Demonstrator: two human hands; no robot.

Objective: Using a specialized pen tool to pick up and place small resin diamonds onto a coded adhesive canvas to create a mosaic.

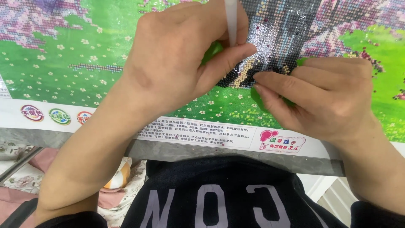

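Observation:
A diamond-painting canvas [84, 67] with green meadow, pink blossoms and a dark tree trunk lies flat in front of me. My left hand [181, 59] holds a white applicator pen [231, 21] upright, its tip hidden behind my fingers near the bead-covered patch [249, 74] of dark and cream beads. A green thing [211, 51] shows under my left fingers. My right hand [325, 99] rests on the canvas to the right, fingers pinched over a small green tray [258, 96], mostly hidden.
The canvas's white lower border [202, 135] carries printed text and round colour stickers. The grey table edge [236, 157] runs below it. My dark printed sweatshirt [219, 194] fills the bottom; floral fabric [122, 181] lies at lower left.

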